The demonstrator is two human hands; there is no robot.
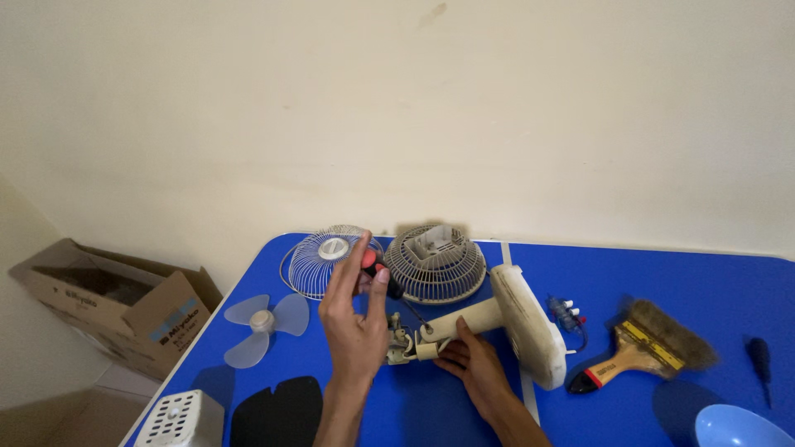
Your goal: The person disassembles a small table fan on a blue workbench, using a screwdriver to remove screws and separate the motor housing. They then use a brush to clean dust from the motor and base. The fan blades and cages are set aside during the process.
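Left hand [354, 324] grips red-handled screwdriver [379, 271]; right hand [474, 364] steadies cream fan stand [505, 323].

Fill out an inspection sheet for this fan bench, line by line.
Surface: blue table, pale seam down the middle.
Job's things: cream fan stand lying on its side; screwdriver with red-and-black handle.
Clutter: two grilles, clear fan blade, paintbrush, blue bowl, black cover.
Grippers: left hand fingers around the screwdriver; right hand steadying the stand's neck.
Cables: short wired part beside the base.
Surroundings: bare wall, cardboard box on the floor.
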